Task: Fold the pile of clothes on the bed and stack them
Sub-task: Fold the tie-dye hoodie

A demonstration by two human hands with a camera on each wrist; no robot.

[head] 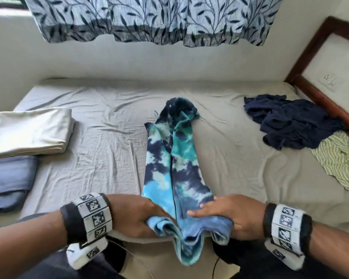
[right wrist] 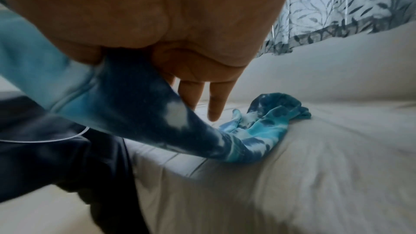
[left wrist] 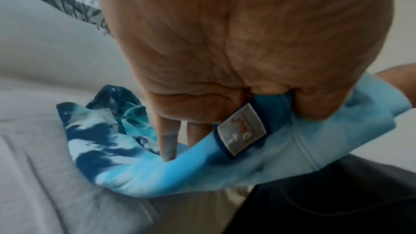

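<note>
At the near edge of the bed (head: 109, 121), a tie-dye garment (head: 175, 158) in blue, teal and navy lies lengthwise, folded into a long narrow strip that runs away from the person toward the wall. Its near end hangs over the mattress edge. The left hand (head: 133, 215) has its grip closed on the left corner of that end, the cloth pinched between thumb and curled fingers; the left wrist view shows a small sewn label (left wrist: 242, 131) just under the thumb. The right hand (head: 232, 214) holds the right corner, thumb under the fabric, while its fingers (right wrist: 216, 102) lie fairly straight over the top.

On the left side of the bed sit 2 folded pieces: a cream one (head: 28, 131) and, nearer, a grey-blue one (head: 8, 180), touching each other. On the right, well apart from the garment, a crumpled navy garment (head: 294, 121) lies beside a green striped one (head: 340, 164). A leaf-print curtain (head: 149, 19) hangs above.
</note>
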